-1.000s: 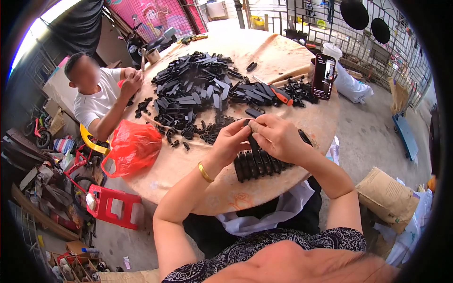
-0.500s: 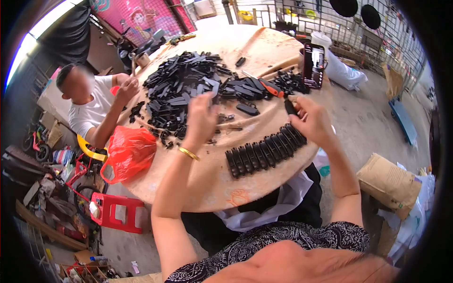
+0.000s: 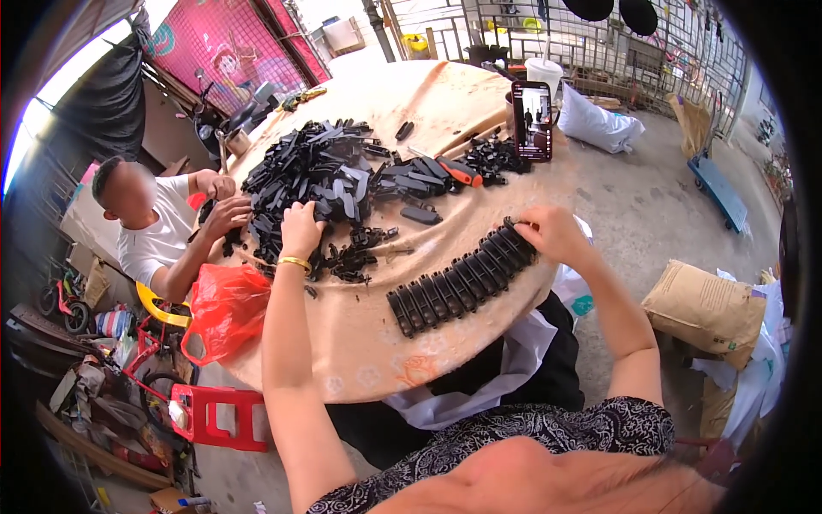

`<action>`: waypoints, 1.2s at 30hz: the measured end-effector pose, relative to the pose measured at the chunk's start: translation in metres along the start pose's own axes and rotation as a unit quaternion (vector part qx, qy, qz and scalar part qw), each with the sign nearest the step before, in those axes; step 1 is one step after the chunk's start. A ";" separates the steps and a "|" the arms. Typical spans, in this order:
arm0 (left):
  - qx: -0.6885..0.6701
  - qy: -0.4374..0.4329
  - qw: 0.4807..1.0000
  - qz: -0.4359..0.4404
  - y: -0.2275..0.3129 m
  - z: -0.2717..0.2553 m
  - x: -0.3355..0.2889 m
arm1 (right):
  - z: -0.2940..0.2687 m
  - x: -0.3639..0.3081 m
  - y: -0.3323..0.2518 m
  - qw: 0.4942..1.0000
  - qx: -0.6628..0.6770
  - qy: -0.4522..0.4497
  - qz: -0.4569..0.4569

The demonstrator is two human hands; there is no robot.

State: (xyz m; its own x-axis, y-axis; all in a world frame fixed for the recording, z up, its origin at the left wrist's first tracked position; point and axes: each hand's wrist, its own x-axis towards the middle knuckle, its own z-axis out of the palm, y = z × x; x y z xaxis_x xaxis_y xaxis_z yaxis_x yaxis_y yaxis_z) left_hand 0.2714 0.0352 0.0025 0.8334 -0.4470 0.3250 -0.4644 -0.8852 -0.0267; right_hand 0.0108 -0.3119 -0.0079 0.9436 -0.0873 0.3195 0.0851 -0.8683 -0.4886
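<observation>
A large heap of black plastic parts (image 3: 308, 163) lies on the cloth-covered round table (image 3: 342, 368). My left hand (image 3: 301, 230) reaches into the near edge of this heap, fingers bent downward; what they pinch, if anything, is hidden. Closer to me, a neat curved row of black plastic clips (image 3: 462, 283) stands side by side. At the row's right end, my right hand (image 3: 552, 235) has its thumb and fingers closed on a black clip (image 3: 511, 224). An orange-handled screwdriver (image 3: 461, 172) rests among loose parts beyond the row.
A phone (image 3: 532, 122) stands upright at the table's right side, near a white cup (image 3: 543, 75). Across the left edge sits a person (image 3: 150, 214) in a white shirt, hands by the heap. A red plastic bag (image 3: 224, 313) lies at the left edge, above a red stool (image 3: 218, 417).
My left hand has come down to the heap's near edge. My right hand has lowered its black clip to the row's end. The whole view has shifted somewhat.
</observation>
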 end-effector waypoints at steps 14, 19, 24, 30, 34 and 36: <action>-0.069 0.115 0.980 0.148 0.087 -0.016 -0.064 | 0.034 0.086 0.053 0.988 -0.120 0.094 -0.020; -0.147 0.134 0.965 0.170 0.085 -0.011 -0.068 | 0.044 0.089 0.059 0.980 -0.180 0.087 -0.020; -0.300 0.214 0.917 0.153 0.084 -0.022 -0.070 | 0.043 0.087 0.052 0.975 -0.212 0.069 -0.018; -0.843 -0.105 0.502 -0.164 0.078 -0.028 -0.073 | 0.022 0.079 0.003 0.952 0.042 0.284 -0.108; -0.879 -0.184 0.387 -0.207 0.081 -0.032 -0.077 | 0.024 0.062 -0.079 0.952 0.228 0.176 -0.100; -0.884 -0.221 0.386 -0.147 0.076 -0.027 -0.080 | 0.031 0.055 -0.106 0.950 0.223 0.137 -0.171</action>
State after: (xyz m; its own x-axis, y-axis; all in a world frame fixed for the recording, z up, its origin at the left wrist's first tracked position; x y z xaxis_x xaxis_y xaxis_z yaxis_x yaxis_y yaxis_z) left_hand 0.1609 0.0072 -0.0001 0.7165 -0.6845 -0.1347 0.5154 0.3893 0.7634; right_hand 0.0634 -0.2091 0.0360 0.7237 -0.0144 0.6900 0.5557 -0.5807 -0.5950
